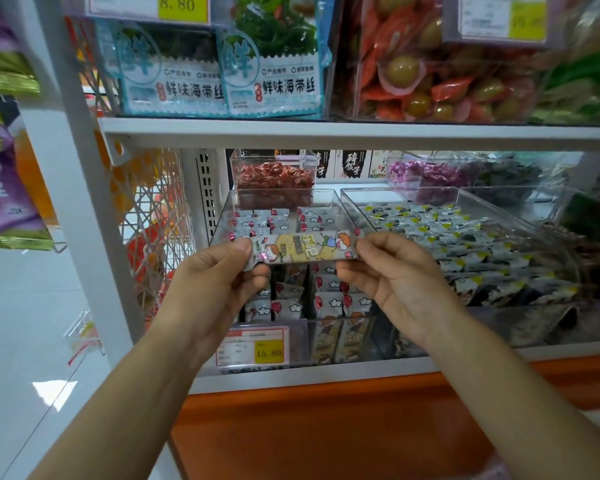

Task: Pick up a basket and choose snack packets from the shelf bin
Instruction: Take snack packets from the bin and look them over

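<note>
A long snack packet (305, 247) with cartoon children printed on it is stretched level between both hands. My left hand (219, 275) pinches its left end and my right hand (392, 271) pinches its right end. The packet hangs just above a clear shelf bin (340, 206) that holds several small white packets with red balloons. No basket is in view.
To the right sits a clear bin of grey-and-yellow packets (465, 244). A tub of red snacks (274, 174) stands behind. A price tag (253, 348) reads 15.80. The upper shelf (326, 131) carries seaweed bags (222, 67). An orange base panel (326, 431) runs below.
</note>
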Motion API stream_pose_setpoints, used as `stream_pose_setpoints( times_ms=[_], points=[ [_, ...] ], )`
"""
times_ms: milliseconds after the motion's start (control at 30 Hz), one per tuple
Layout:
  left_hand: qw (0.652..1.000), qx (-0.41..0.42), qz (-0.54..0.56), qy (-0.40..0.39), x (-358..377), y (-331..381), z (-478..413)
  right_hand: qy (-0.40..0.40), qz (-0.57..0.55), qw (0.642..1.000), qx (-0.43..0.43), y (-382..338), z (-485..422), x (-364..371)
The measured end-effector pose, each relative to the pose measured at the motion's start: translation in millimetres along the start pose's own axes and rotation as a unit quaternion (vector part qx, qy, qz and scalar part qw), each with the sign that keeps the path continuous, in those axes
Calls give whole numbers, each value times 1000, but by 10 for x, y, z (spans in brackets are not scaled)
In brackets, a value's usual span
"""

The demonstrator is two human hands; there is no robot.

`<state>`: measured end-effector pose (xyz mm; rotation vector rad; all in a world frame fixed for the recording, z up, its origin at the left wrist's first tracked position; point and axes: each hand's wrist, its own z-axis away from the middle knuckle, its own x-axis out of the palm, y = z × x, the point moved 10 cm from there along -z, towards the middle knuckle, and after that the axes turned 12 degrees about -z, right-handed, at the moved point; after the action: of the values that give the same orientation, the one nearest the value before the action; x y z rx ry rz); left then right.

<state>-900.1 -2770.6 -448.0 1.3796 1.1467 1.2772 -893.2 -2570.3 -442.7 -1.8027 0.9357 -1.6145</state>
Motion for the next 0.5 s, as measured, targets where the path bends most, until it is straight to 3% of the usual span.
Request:
stream_pose_setpoints(
  times_ms=[133,267,500],
  points=[
    [989,86,-117,11,7,140,18,-12,72,996,-52,-83,18,29],
    [987,89,-135,-21,74,139,22,-17,175,979,-98,-156,38,59],
    [969,116,-214,-45,131,196,79,-40,258,961,-91,-103,43,110]
  ],
)
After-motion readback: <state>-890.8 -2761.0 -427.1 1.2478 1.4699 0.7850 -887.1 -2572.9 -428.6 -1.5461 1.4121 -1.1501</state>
